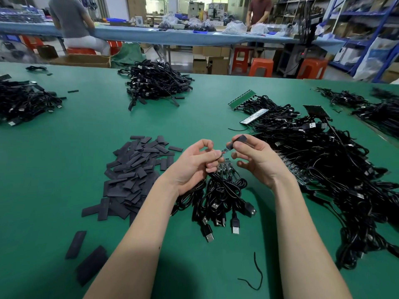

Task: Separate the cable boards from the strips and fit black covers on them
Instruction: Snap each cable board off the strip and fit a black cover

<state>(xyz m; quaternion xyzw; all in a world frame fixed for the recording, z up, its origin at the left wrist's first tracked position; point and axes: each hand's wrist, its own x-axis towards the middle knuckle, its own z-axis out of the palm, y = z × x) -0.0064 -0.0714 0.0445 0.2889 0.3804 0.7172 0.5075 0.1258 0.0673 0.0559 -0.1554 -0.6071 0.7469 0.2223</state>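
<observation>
Two hands meet over the middle of the green table (64,160), and from the head view, the only one I have, I read this as the fitting step. My left hand (192,167) is curled round a bundle of black cables (220,190) that hangs down to the mat with its USB plugs (235,226) fanned out below; its fingertips pinch one small board (223,151) clear of the remaining strip (225,165), I judge so the board end stays steady and exposed. My right hand (252,156) pinches a black cover (239,140) between thumb and forefinger, its open end touching the board tip, so the sleeve looks started but not slid home; how far on it sits I cannot tell.

Loose covers lie heaped in a pile (138,175) just beside my left forearm, within easy reach for the next pick. Unseparated strips with their cables (323,160) are massed to my right, feeding the work from that side. Farther across the table sits a heap of cables (157,83), probably finished pieces pushed out of the way.
</observation>
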